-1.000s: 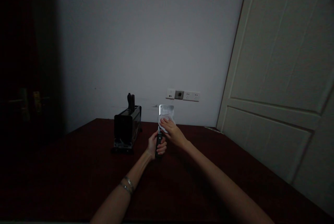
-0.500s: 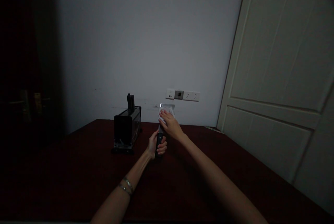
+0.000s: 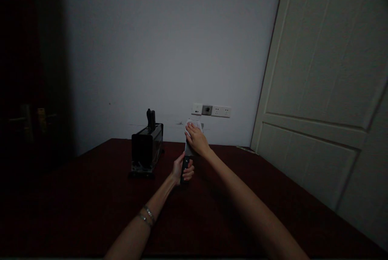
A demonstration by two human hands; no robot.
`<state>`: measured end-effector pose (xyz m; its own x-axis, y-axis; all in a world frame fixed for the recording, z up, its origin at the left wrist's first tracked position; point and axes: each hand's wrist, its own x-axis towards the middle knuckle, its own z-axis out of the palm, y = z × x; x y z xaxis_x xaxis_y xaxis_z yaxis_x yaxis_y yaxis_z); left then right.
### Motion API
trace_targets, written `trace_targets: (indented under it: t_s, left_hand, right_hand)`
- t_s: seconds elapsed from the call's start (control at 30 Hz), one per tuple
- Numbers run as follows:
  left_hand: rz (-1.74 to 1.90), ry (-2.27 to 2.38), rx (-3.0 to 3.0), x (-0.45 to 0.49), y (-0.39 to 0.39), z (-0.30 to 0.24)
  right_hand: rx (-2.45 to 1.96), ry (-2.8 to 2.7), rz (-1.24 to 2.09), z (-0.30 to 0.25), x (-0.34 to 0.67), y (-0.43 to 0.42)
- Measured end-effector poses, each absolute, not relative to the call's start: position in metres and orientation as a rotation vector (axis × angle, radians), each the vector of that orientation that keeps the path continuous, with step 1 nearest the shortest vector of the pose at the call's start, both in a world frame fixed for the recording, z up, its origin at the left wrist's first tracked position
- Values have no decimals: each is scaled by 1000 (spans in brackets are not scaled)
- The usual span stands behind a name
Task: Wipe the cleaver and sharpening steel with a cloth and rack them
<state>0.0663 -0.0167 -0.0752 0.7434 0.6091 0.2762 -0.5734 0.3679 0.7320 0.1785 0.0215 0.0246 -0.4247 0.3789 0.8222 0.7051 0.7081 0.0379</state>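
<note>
My left hand (image 3: pixel 177 168) is wrapped around the black handle of a cleaver (image 3: pixel 188 149), which is held upright with its wide metal blade pointing up. On the blade's upper part lies a white cloth or tissue (image 3: pixel 198 123), pressed there by my right hand (image 3: pixel 198 140). The fingers of that hand lie together over the white piece and cover much of it. To the left stands a dark knife block (image 3: pixel 147 146), with black knife handles (image 3: pixel 150 119) sticking out of its top.
A dark red table (image 3: pixel 91 203) spreads beneath my arms, its far edge near a pale wall (image 3: pixel 169 49). Wall sockets (image 3: pixel 221 111) sit behind the cleaver. A light panelled door (image 3: pixel 318 90) stands on the right. The left side is very dark.
My right hand and the white piece have slid slightly up the blade, baring more metal above the handle. My left hand keeps its grip, and the view has shifted slightly.
</note>
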Motion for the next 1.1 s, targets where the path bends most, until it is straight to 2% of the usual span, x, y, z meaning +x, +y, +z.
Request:
trace_targets:
  t_s: [0.17,0.43,0.73,1.0,1.1]
  left_hand:
    - [798,79,915,64,-14,-75]
    - [760,55,925,66,-16,-76]
    - [930,149,830,58,-10,-79]
    - [782,63,896,67,-18,-78]
    - [755,61,902,68,-20,-78]
  right_hand:
    - [-723,-2144,-509,-4,183,3]
    - [-810,-1998,-452,36,183,45]
    - [-717,-2109,-396,-38,179,4]
    - [-806,-1978,-382,28,205,55]
    - [-815,-1977,-385,26,210,50]
